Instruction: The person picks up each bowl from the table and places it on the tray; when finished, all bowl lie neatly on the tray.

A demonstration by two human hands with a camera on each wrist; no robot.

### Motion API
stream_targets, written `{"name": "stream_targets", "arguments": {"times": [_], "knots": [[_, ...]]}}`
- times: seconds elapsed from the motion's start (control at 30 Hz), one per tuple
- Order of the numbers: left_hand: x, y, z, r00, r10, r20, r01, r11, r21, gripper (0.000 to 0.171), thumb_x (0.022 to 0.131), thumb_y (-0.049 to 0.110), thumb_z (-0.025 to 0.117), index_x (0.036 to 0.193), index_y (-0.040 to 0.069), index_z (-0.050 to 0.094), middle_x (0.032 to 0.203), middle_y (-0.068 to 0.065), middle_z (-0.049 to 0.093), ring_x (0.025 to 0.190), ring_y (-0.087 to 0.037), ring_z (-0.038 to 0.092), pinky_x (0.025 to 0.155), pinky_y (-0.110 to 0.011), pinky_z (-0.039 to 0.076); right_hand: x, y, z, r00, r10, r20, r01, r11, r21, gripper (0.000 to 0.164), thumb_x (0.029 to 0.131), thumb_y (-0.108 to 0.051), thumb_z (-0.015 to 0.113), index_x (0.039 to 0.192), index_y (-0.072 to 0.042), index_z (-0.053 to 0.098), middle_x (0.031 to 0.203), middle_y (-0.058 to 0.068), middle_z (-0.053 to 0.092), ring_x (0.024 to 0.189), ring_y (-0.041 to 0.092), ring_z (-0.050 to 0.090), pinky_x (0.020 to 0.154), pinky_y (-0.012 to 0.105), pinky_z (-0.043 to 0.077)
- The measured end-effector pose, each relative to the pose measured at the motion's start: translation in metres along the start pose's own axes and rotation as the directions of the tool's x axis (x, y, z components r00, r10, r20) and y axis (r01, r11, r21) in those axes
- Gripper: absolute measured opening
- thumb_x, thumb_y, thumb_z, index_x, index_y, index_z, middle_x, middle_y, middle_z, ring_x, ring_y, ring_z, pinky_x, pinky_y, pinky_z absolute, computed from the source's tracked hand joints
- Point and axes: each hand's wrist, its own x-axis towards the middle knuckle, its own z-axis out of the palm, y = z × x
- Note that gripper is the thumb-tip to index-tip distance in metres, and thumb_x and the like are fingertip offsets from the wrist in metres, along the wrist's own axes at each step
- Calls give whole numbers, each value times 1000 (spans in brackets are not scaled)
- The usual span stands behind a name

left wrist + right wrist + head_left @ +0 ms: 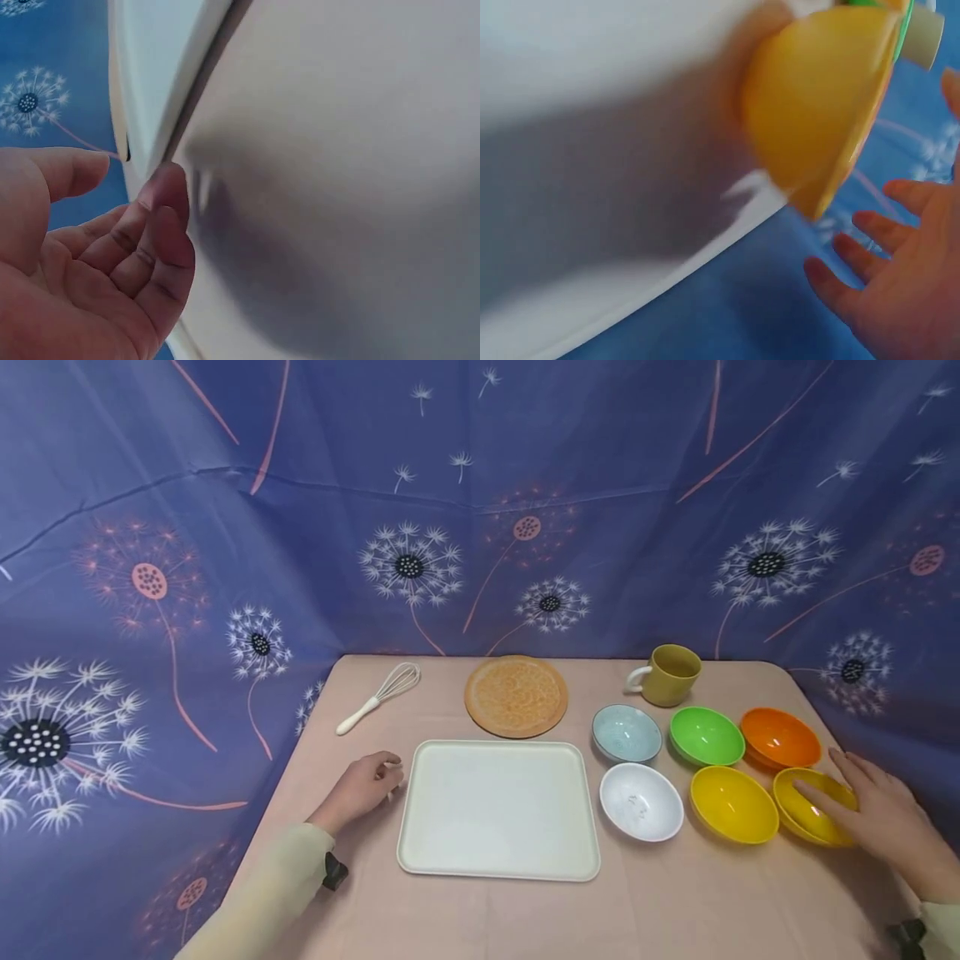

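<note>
My right hand (885, 814) is above the right edge of a shiny yellow bowl (806, 806), overlapping its rim in the head view. In the right wrist view its fingers (877, 232) are spread, with a gap between them and the yellow bowl (817, 97). Left of that bowl sits another yellow bowl (733, 806), and an orange bowl (782, 739) stands behind. My left hand (363, 789) hovers low beside the left edge of a white rectangular tray (498, 810). Its fingers (161, 247) bend loosely around nothing, and its shadow falls on the cloth.
A green bowl (707, 737), pale blue bowl (627, 733) and white bowl (641, 803) stand right of the tray. An olive mug (671, 675) is behind them. A round brown mat (516, 696) and white whisk (378, 697) lie at the back, before a blue curtain (480, 502).
</note>
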Motion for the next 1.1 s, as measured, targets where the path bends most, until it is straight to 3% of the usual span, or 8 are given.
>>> {"name": "stream_targets", "arguments": {"times": [0.13, 0.3, 0.43, 0.63, 0.87, 1.1], "knots": [[-4, -6, 14, 999, -41, 2, 41, 998, -41, 34, 105, 18, 62, 134, 0, 64, 82, -4, 68, 70, -19, 64, 61, -33, 50, -10, 15, 10, 997, 59, 50, -61, 997, 54, 111, 99, -64, 56, 156, 13, 1, 149, 52, 8, 127, 76, 13, 95, 87, 17], [-3, -9, 26, 998, -57, -11, 56, 997, -49, 34, 102, 17, 65, 132, 1, 64, 78, -3, 64, 66, -18, 61, 57, -32, 50, -19, 23, 21, 997, 48, 55, -54, 993, 110, 116, 95, -63, 63, 158, 11, 0, 150, 52, 9, 127, 77, 14, 92, 88, 18], [-2, -11, 30, 998, -53, -31, 51, 997, -58, 35, 100, 14, 68, 132, 1, 63, 77, -2, 63, 64, -17, 59, 56, -30, 48, -20, 23, 26, 999, 24, 25, -27, 991, 129, 120, 92, -62, 69, 159, 9, 0, 152, 51, 9, 129, 76, 14, 92, 88, 18], [0, -12, 34, 998, -48, -29, 46, 996, -75, 34, 100, 14, 69, 131, 4, 62, 77, 0, 63, 65, -16, 58, 58, -29, 46, -22, 15, 29, 996, 86, 35, -90, 984, 155, 130, 86, -63, 76, 158, 11, -4, 152, 50, 7, 129, 73, 18, 93, 87, 23], [0, -11, 34, 999, -38, -29, 35, 997, -75, 32, 100, 14, 69, 130, 5, 63, 76, 0, 61, 63, -16, 55, 56, -29, 44, -20, 19, 30, 999, -23, -43, 31, 977, 210, 115, 83, -53, 85, 152, 16, 25, 137, 47, 35, 118, 62, 35, 91, 83, 28], [-1, -12, 34, 999, -25, -28, 23, 997, -74, 29, 100, 14, 69, 128, 6, 63, 76, 0, 60, 63, -15, 54, 56, -29, 43, -19, 23, 28, 998, -25, -61, 35, 985, 170, 115, 81, -54, 86, 150, 17, 27, 132, 47, 36, 115, 62, 38, 87, 82, 31]]}}
